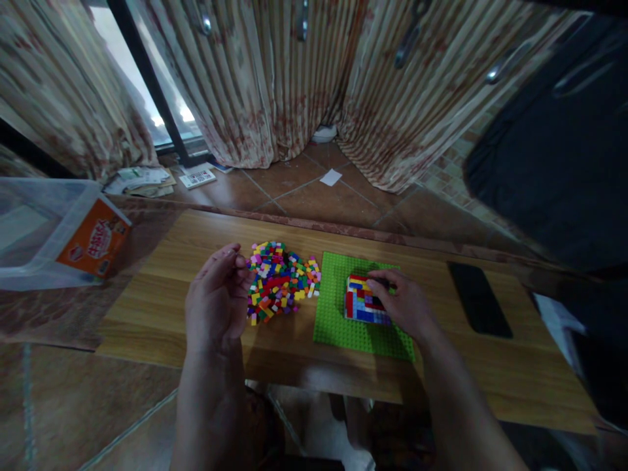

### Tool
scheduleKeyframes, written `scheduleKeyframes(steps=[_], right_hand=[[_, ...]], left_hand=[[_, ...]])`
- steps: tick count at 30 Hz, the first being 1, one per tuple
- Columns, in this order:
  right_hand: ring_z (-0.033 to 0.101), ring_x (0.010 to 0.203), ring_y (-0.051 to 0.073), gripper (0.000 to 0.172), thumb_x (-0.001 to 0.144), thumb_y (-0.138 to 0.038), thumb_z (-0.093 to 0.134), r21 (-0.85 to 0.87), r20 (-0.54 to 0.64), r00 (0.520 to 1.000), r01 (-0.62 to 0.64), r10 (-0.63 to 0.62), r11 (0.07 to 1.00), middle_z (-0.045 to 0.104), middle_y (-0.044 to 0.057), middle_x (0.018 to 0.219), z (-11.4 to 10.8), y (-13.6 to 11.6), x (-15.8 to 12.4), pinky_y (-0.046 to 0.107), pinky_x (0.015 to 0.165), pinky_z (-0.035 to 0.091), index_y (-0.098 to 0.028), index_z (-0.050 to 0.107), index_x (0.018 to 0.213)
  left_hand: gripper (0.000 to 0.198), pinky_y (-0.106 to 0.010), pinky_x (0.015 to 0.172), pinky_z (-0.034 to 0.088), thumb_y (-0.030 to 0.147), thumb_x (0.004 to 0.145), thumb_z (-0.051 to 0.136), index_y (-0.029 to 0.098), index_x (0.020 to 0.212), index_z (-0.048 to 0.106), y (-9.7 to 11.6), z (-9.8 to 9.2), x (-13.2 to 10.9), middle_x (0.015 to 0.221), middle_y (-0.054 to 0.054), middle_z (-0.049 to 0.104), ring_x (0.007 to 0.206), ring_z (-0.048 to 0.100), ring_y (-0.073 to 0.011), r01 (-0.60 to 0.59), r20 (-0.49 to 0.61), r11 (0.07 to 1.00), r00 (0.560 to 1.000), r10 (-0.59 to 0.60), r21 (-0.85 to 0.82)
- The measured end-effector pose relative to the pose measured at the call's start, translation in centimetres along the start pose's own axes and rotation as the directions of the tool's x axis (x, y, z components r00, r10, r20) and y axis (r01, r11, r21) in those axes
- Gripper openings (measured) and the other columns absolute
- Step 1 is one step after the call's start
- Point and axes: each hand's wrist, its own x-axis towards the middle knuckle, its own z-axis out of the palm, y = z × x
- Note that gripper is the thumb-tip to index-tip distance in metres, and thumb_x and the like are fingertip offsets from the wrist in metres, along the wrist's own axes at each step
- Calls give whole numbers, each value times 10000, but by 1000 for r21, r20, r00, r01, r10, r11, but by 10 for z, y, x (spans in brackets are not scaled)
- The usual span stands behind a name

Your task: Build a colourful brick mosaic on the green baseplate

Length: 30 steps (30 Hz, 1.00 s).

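Right hand [405, 304], grip spread, is pressing a small brick block [364, 299] on the green baseplate [338, 314]; left hand [218, 297], grip pinched together, is hovering beside the large unused brick pile [282, 281].

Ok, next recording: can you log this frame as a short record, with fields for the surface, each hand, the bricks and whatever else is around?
surface: low wooden table
left hand: fingertips pinched at the edge of the loose brick pile; any brick in the grip is too small to tell
right hand: fingers resting on the multicoloured brick build
base: green baseplate, under the build
also on table: black phone, right of the baseplate
left of table: clear plastic bin holding an orange box
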Motion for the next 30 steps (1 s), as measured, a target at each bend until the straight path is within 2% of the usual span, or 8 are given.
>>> scheduleKeyframes(steps=[5, 8, 12, 22, 26, 30], right_hand=[[623, 981, 227, 206, 819, -409, 611, 103, -90, 993, 81, -72, 991, 670, 56, 1011, -10, 3, -1, 406, 910, 457, -235, 708, 871], [615, 1014, 230, 171, 767, -401, 680, 144, -75, 993, 97, -86, 985, 644, 56, 1056, -15, 5, -4, 413, 939, 443, -239, 713, 809], [605, 1038, 238, 140, 745, -373, 702, 71, -11, 994, 107, -106, 992, 612, 62, 1096, -16, 6, -6, 413, 930, 448, -237, 711, 776], [604, 1016, 241, 104, 787, -318, 635, -68, -14, 979, 202, -203, 977, 622, 69, 1074, -8, 4, -6, 418, 912, 459, -234, 677, 743], [605, 1034, 237, 123, 803, -305, 598, -83, 18, 979, 202, -201, 976, 638, 66, 1081, -16, 4, -6, 406, 931, 453, -230, 655, 724], [607, 1040, 241, 111, 803, -320, 603, -79, 66, 987, 153, -148, 985, 639, 63, 1105, -28, 12, -7, 417, 939, 447, -236, 656, 753]], left_hand=[[126, -132, 486, 462, 155, 668, 694, 114, 783, 665, 1, 0, -1, 593, 35, 577, 485, 502, -34, -3, -16, 1000, 1000, 3, 0], [133, -135, 494, 469, 158, 666, 697, 116, 789, 666, 0, 0, 0, 601, 36, 580, 486, 506, -34, -6, -11, 1000, 1000, 6, 3], [132, -129, 489, 465, 172, 669, 703, 119, 783, 664, 0, 0, 0, 596, 37, 573, 483, 508, -34, -11, -7, 1000, 1000, 11, 7], [94, -113, 480, 462, 131, 677, 695, 112, 768, 679, -1, -1, 1, 594, 25, 575, 493, 511, -32, -4, 3, 1000, 1000, 4, -17], [73, -103, 495, 467, 119, 682, 697, 117, 753, 681, 0, 1, 1, 594, 27, 568, 515, 528, -35, -7, -4, 1000, 1000, 7, -19], [43, -91, 489, 452, 105, 687, 678, 119, 727, 679, 1, 3, 0, 594, 23, 562, 518, 517, -29, -1, -22, 1000, 1000, 0, -22]])
